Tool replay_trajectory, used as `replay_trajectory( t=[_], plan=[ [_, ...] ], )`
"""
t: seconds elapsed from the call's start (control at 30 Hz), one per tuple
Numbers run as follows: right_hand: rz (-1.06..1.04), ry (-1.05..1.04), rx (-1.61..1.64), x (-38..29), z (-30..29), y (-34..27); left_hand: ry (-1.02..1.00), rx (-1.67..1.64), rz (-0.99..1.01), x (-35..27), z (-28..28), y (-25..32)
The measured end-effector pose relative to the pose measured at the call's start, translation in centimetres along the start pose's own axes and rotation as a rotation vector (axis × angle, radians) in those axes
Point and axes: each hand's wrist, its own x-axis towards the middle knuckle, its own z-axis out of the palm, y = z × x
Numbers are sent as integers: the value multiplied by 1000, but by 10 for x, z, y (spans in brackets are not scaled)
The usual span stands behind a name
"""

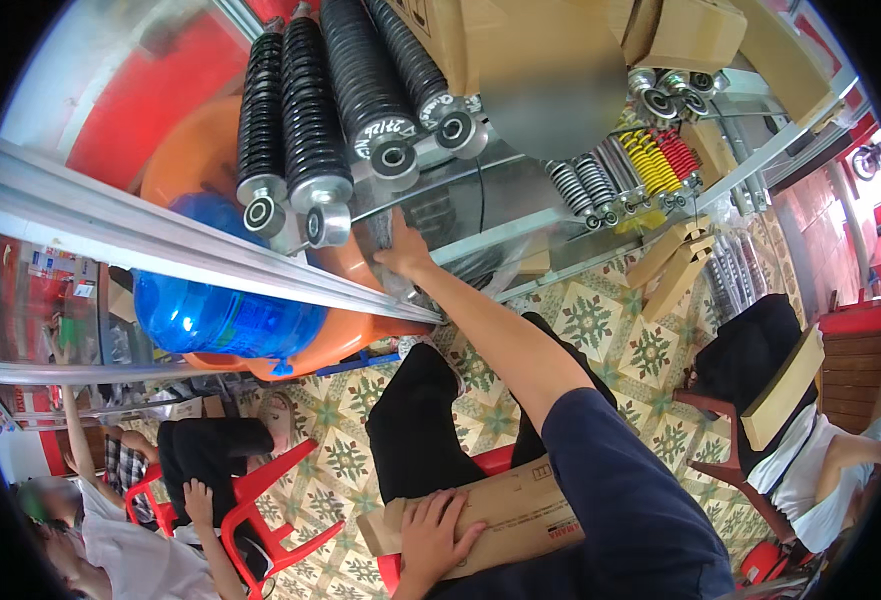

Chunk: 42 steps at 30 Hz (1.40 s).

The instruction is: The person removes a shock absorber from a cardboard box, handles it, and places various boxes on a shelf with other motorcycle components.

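My left hand (436,536) lies palm down, fingers spread, on a long printed cardboard box (515,517) across my lap. My right hand (408,251) reaches forward to a glass display case, its fingers at a clear plastic-wrapped part (382,229). Whether it grips the wrapping cannot be told. Just above that hand, several large black-spring shock absorbers (316,142) lie side by side, their silver eyelets towards me. Smaller shock absorbers with yellow springs (646,161), red springs (673,150) and silver springs (581,186) lie farther right in the case.
An aluminium frame rail (207,244) runs close left of my right hand. Beyond it are a blue water bottle (223,311) and an orange plastic object (343,330). Narrow cardboard boxes (669,262) stand on the patterned tile floor (590,319). People sit at left and right; a red chair (283,525) is at left.
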Motion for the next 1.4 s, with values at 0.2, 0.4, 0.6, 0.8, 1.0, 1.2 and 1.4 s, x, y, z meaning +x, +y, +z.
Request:
replay_trajectory(
  t=[0.2,0.4,0.6,0.8,1.0,1.2,1.4],
  plan=[
    [1,6,-78,20,6,9,-12,15,15,3,-2,-1],
    [-29,19,-148,25,20,4,-17,14,-6,1,1,-2],
    [70,-111,-310,63,31,20,-28,28,21,6,-2,0],
    [202,-174,-220,47,21,-6,0,6,14,3,-1,-1],
    [207,-131,-261,27,7,-23,22,-12,-5,-1,-2,1],
    [-174,102,-110,0,-22,36,57,-2,48,-2,0,3],
    [-427,-867,-100,-210,-64,31,126,7,1,-28,9,-6]
  ],
)
